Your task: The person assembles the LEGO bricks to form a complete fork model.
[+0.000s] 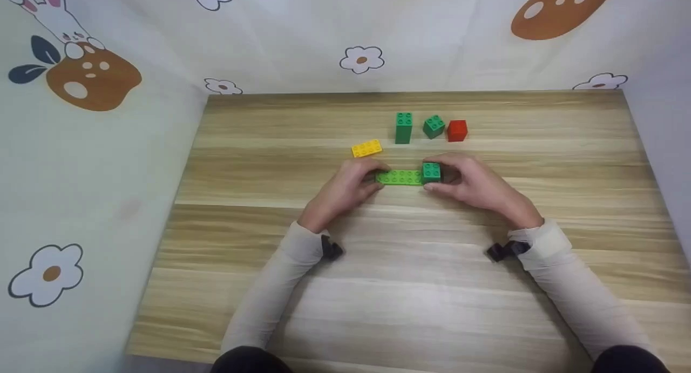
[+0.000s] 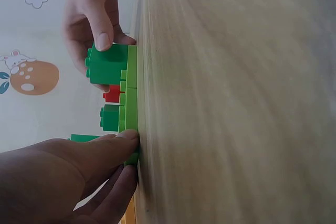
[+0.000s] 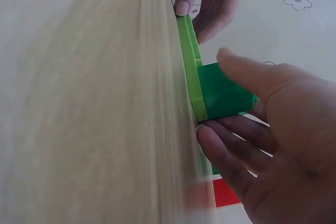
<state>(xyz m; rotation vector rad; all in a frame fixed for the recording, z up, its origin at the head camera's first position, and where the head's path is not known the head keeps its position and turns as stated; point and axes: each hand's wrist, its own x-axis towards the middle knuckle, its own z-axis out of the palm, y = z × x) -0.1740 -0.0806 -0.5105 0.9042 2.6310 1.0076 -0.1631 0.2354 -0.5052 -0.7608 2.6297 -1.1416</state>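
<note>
A light green flat strip of toy building bricks (image 1: 399,177) lies on the table, studs up; a seam across its side shows in the left wrist view. At its left end, my left hand (image 1: 356,180) pinches it between thumb and fingers. A dark green building block (image 1: 431,171) with a two-by-two stud top sits upright on the strip's right end. My right hand (image 1: 468,181) grips this block from the right, thumb on the near side and fingers on the far side. In the right wrist view the block's base (image 3: 226,95) meets the strip (image 3: 191,72).
Behind the left hand lies a yellow flat brick (image 1: 367,148). Farther back stand a tall green block (image 1: 404,128), a smaller green block (image 1: 433,127) turned at an angle, and a red block (image 1: 457,130). A patterned cloth wall (image 1: 291,49) rises beyond the wooden table (image 1: 410,286).
</note>
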